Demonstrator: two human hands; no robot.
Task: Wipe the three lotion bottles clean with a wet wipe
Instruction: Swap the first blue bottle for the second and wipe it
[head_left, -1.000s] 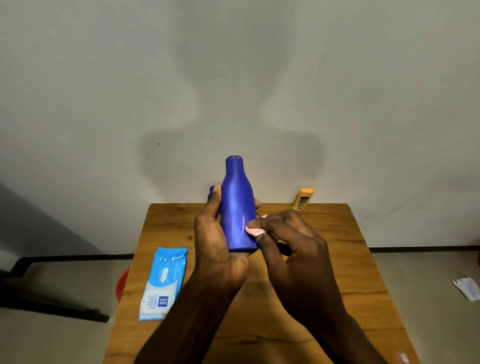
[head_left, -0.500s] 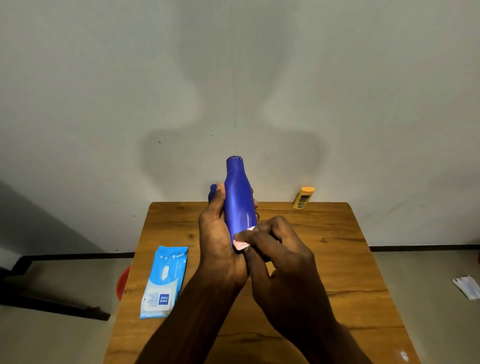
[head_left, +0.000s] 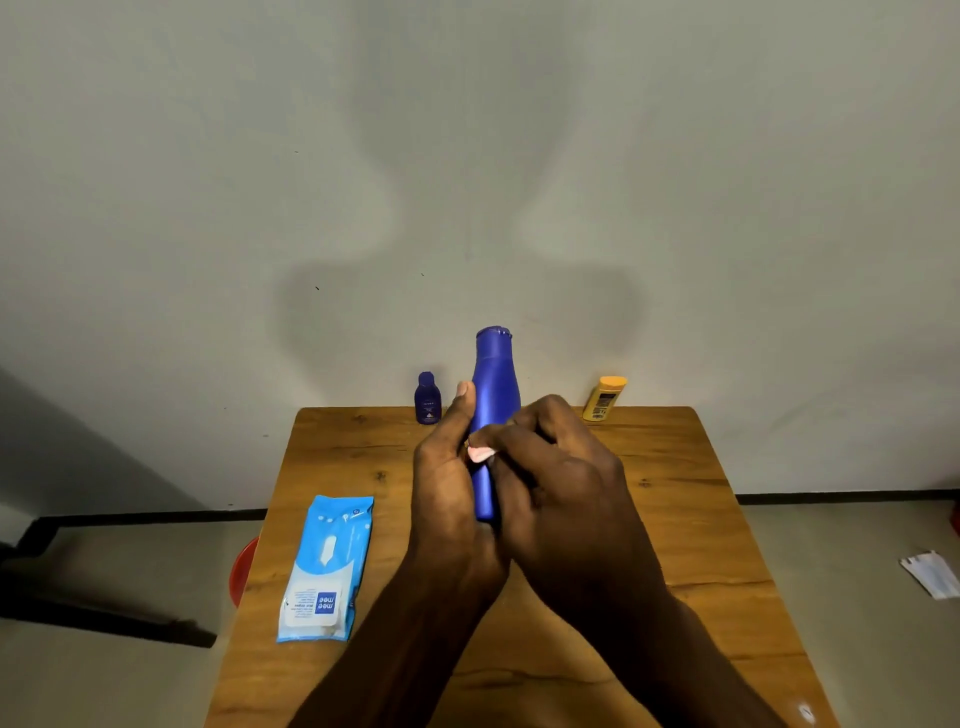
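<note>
Wooden table (head_left: 675, 545) standing against a plain pale wall (head_left: 519, 156), seen from the person's side. Nearest the viewer, both forearms rise from the lower edge and meet above the middle of the tabletop. Left of them, a light-blue wet-wipe pack (head_left: 326, 569) lies flat near the left edge of the table, its length running toward the wall; a red round object (head_left: 244, 571), mostly hidden, shows below that edge. At centre, the left hand (head_left: 449, 488) grips the tall blue lotion bottle (head_left: 493, 384) round its lower body, thumb lying up the left side, holding it upright and clear of the tabletop. The right hand (head_left: 556, 483) has its fingers curled against the bottle's front and right side, pressing a small pale wipe (head_left: 480, 454), of which only a corner shows between the two hands. Farther back, at the far edge near the wall, a small dark-blue bottle (head_left: 427, 399) stands upright left of the held bottle, and a yellow bottle (head_left: 605, 399) stands to its right, tilted slightly. On the floor at far right lies a scrap of white paper (head_left: 932, 574).
</note>
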